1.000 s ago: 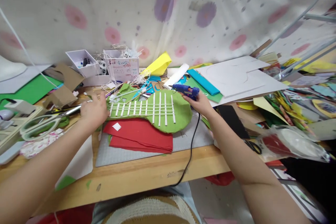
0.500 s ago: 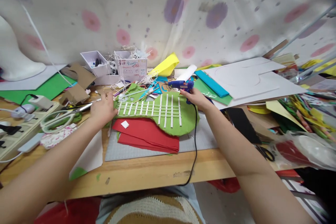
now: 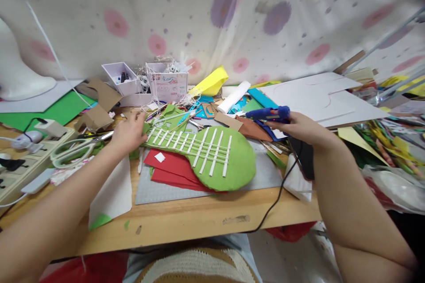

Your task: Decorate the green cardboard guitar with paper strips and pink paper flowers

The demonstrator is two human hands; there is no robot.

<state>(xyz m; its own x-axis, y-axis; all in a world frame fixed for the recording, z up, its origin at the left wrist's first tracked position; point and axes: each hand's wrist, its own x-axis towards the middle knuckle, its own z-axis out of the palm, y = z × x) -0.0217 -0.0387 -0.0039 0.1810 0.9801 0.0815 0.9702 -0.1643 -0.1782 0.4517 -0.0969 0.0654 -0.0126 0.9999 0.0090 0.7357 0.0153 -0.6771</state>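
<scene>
A green guitar-shaped felt piece (image 3: 232,163) with white strips glued across it lies on a grey cutting mat (image 3: 146,190), over red paper sheets (image 3: 172,169). My left hand (image 3: 128,132) grips the narrow left end of the green piece. Off to the right of the piece, my right hand (image 3: 300,127) is closed round a blue glue gun (image 3: 268,115), nozzle pointing left. The gun's black cord (image 3: 275,199) trails over the table edge.
White-handled scissors (image 3: 71,150) lie left of my left hand. Small white boxes (image 3: 166,82) stand at the back among paper scraps. White boards (image 3: 318,97) and coloured paper pile up on the right. A power strip (image 3: 29,159) sits far left.
My right hand has carried the glue gun from above the green piece's top edge to the right. The green piece has swung, its wide end nearer the table's front edge.
</scene>
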